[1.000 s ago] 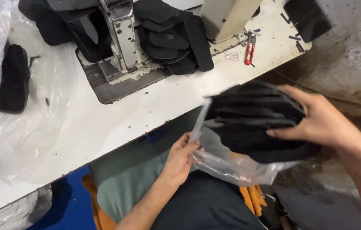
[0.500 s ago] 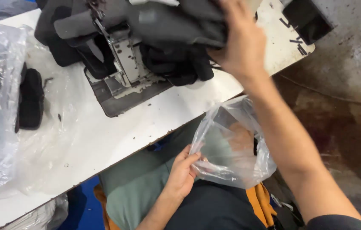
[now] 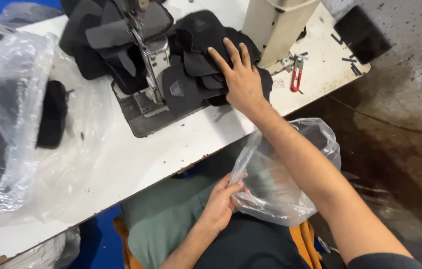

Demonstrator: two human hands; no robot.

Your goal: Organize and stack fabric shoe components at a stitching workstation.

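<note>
My right hand [image 3: 241, 77] lies flat, fingers spread, on a pile of black fabric pieces [image 3: 196, 65] beside the sewing machine [image 3: 146, 60] on the white table [image 3: 171, 144]. My left hand [image 3: 221, 201] pinches the edge of a clear plastic bag [image 3: 275, 184] held over my lap, below the table's front edge. The bag hangs limp, and my right forearm crosses over its top.
A large clear plastic bag [image 3: 11, 129] with black pieces [image 3: 51, 114] lies on the table's left. Red thread snips [image 3: 297, 74] rest near the machine's cream column [image 3: 270, 25]. A dark flat object [image 3: 362, 32] sits at the table's far right corner. Stained concrete floor [image 3: 395, 139] lies to the right.
My right hand carried the stack of black pieces up out of the bag, then set it down on the pile by the machine. My left hand kept its hold on the bag.
</note>
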